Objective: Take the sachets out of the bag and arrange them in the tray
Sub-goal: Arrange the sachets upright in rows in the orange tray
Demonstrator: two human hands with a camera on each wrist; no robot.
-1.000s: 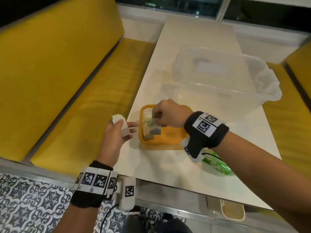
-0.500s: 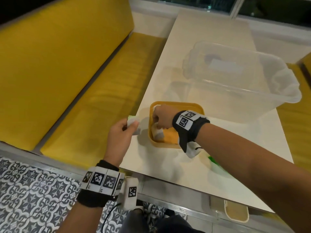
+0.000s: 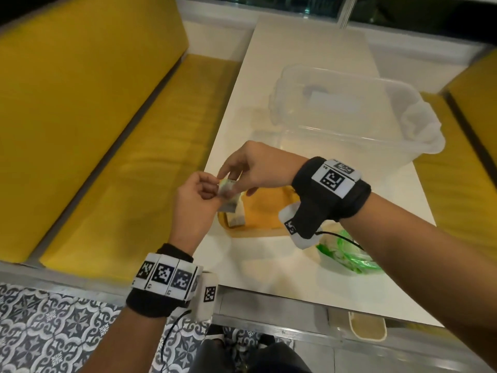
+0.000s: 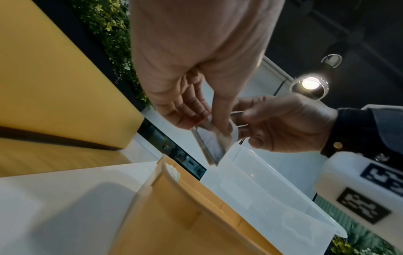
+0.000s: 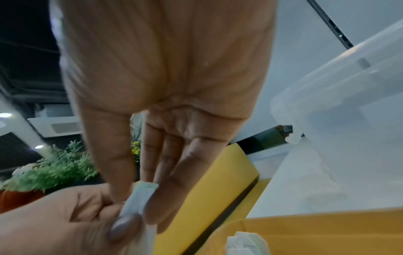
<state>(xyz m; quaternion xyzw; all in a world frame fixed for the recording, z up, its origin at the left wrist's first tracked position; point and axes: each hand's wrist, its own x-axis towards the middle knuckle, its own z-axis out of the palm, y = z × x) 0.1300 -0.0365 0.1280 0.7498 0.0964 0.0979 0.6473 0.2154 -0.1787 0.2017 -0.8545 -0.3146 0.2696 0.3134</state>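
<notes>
Low in the frame, our left hand (image 3: pixel 197 203) pinches a small stack of sachets (image 3: pixel 226 189), and our right hand (image 3: pixel 254 168) pinches one at its top, likely to peel it off. Beyond, at centre, the tray (image 3: pixel 265 211) holds sachets upright at its left end; the bag (image 3: pixel 347 255) lies lower right.

Left hand (image 3: pixel 194 200) and right hand (image 3: pixel 252 168) raised, fingertips meeting, both pinching same sachet (image 3: pixel 227 188).

head: above, facing down on tray (image 3: pixel 265 208) | left wrist: low beside tray (image 4: pixel 196 215), facing up | right wrist: close above tray (image 5: pixel 316 229) | shared: tray
</notes>
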